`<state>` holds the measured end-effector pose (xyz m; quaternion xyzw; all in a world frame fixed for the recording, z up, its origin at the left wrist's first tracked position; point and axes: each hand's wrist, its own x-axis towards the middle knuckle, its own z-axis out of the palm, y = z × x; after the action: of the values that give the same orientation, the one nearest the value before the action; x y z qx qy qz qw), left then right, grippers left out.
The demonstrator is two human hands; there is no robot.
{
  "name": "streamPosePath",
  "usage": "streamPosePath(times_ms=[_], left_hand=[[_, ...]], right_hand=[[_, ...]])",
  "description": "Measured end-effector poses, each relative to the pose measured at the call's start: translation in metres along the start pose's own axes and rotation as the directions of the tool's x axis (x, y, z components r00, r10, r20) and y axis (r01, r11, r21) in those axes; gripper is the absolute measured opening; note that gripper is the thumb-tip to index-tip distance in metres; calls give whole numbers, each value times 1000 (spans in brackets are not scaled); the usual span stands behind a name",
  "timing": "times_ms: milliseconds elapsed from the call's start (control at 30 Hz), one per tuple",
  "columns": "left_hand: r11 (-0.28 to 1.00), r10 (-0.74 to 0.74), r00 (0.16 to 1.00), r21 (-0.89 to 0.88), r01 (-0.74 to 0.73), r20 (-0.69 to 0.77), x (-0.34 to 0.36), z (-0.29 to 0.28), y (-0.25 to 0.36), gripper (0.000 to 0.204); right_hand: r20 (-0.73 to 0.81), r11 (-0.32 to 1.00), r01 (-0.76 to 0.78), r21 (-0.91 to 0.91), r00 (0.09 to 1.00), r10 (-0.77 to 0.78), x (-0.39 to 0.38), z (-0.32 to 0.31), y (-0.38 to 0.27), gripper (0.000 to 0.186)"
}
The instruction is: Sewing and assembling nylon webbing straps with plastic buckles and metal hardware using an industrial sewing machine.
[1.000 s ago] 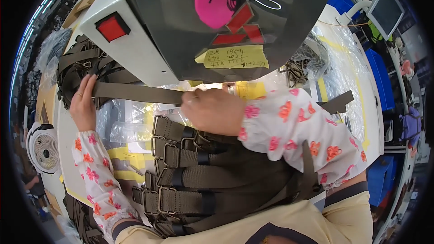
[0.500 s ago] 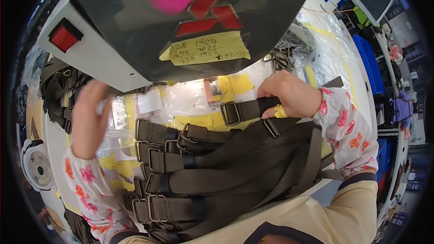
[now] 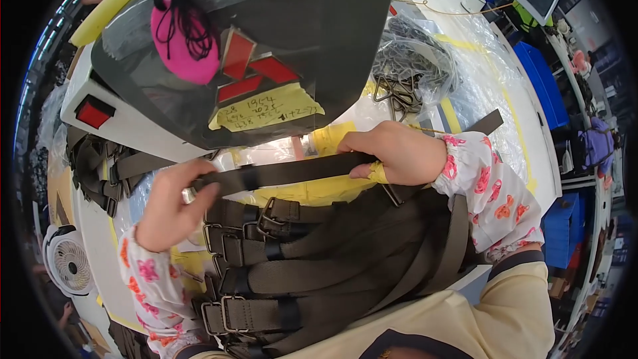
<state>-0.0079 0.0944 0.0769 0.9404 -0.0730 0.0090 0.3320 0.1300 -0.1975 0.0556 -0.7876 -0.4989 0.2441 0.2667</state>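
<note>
The olive webbing strap is stretched horizontally between both hands, just above the near pile of finished straps and directly below the overhanging head of the sewing machine.

The left hand is clenched around the left end of the strap, fingers curled over its top edge; a small metal buckle shows at the fingertips. The right hand grasps the right end, with the thumb under the strap and the fingers folded over it. Both forearms wear white sleeves with a pink and orange print.

Near side: a stack of olive straps with metal buckles lies below the held strap, touching it at its lower edge and extending toward the person's yellow garment.

Far side: the machine head bears a pink pad wound with black thread, red markings and a yellow handwritten label. A red switch sits on its white left housing.

Far right: a clear bag of loose metal buckles rests on the plastic-covered table. Far left: further strap bundles lie beside the machine. Near left: a small white fan.
</note>
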Motion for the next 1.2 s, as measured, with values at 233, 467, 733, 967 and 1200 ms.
streamPosePath(times_ms=[233,467,733,967,1200], left_hand=[[699,117,983,715,18,-139,-42,-29,-30,32],[972,206,972,86,-217,113,31,63,32,31],[958,282,959,-55,-281,8,41,90,18,14],[984,176,984,-36,-176,0,36,82,14,19],[920,352,921,244,-307,-168,36,73,24,11]], right_hand=[[-42,992,103,69,994,-100,26,26,-1,21],[-279,995,-9,-104,960,-21,22,-1,-9,15],[-451,773,-222,-594,888,-92,-8,-34,55,27],[-441,820,-238,-521,897,-20,0,-41,65,21],[-286,988,-82,-128,957,42,3,-34,1,20]])
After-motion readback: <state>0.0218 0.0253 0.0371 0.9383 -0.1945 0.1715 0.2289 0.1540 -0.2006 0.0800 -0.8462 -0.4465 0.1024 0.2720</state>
